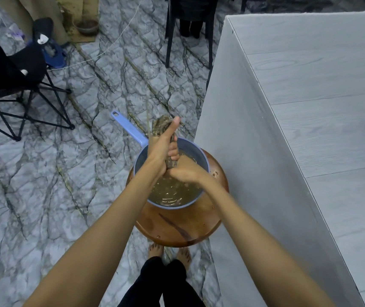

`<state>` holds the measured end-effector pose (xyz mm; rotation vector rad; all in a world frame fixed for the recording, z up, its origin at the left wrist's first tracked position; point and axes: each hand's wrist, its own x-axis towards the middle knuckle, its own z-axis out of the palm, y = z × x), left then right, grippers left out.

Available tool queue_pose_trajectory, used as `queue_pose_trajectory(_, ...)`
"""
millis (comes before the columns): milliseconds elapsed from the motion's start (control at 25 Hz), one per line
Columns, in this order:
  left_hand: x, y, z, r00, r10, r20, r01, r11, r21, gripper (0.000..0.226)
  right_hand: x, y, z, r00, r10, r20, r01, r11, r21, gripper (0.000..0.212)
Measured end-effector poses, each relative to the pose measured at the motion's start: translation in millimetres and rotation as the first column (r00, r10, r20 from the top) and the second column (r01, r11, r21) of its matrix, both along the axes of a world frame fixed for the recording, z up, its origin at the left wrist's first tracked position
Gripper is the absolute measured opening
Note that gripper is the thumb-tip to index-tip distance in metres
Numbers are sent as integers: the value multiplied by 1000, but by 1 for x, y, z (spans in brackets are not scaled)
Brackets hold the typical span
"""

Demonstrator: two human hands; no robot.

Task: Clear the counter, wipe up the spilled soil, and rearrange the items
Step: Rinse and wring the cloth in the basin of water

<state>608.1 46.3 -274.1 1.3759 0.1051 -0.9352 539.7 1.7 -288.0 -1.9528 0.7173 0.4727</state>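
Grey marbled floor (44,173) spreads under a round wooden stool (177,229) that stands just beside the pale grey counter (310,107). On the stool sits a blue pan (203,158) with a long handle, full of muddy brown water (172,191). Over the pan, both hands squeeze a wet, dirty cloth (162,127). The left hand (162,147) wraps tight around the top part, thumb up. The right hand (186,171) grips the bottom end. Bare feet (155,251) show under the stool.
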Motion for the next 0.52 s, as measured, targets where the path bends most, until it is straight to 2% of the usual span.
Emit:
queue_pose_trajectory(120, -5, -1, -12, 988, 152, 24, -154, 981, 122, 46, -6, 18, -9, 993, -119, 12, 120, 981, -155, 13)
queue_pose_trajectory(240, -7, -3, -20, 967, 247, 69, -256, 946, 200, 47, -10, 27, -8, 987, -159, 5, 155, 949, -274, 24)
queue_pose_trajectory(400, -6, -6, -27, 941, 275, 196, -326, 892, 312, 45, -15, 27, -3, 994, -105, 16, 103, 907, -408, 27)
queue_pose_trajectory(520, -8, -7, -29, 937, 258, 235, -325, 891, 316, 45, -17, 28, -5, 996, -81, 49, 94, 906, -413, 26)
